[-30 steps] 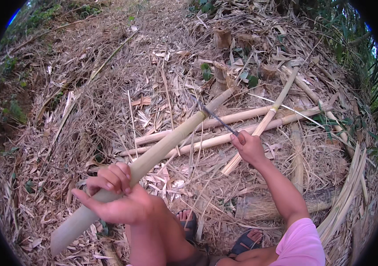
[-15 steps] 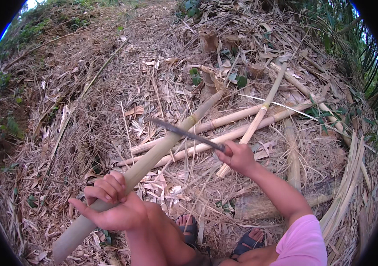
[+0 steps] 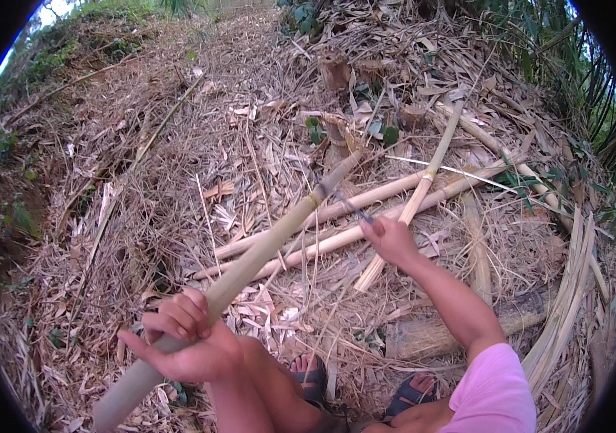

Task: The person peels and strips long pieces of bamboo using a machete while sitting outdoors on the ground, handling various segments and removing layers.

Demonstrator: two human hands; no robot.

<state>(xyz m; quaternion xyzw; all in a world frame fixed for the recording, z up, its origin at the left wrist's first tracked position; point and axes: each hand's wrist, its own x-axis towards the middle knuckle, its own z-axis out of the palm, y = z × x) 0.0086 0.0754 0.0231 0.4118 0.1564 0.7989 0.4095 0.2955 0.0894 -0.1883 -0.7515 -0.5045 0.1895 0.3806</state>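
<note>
My left hand (image 3: 189, 343) is closed around the near part of a long bamboo pole (image 3: 261, 252), palm up and thumb pointing left. The pole slants from the lower left up to the right, its far end by a cut bamboo stump (image 3: 336, 136). In my right hand (image 3: 391, 242) is the handle of a knife (image 3: 353, 207). Its dark blade, seen foreshortened, reaches to the pole just beyond the ringed node; I cannot tell whether it touches.
Peeled bamboo poles (image 3: 387, 191) lie crossed beyond my right hand. A thick bamboo piece (image 3: 423, 339) lies near my sandalled feet (image 3: 413, 393). Long split strips (image 3: 564, 310) rest at the right. More stumps (image 3: 335, 68) stand farther off amid dry leaves and husks.
The knife blade has swung from lying across the middle of the pole, pointing left, to farther up by the node. My right hand moved slightly away from me; the left kept its hold.
</note>
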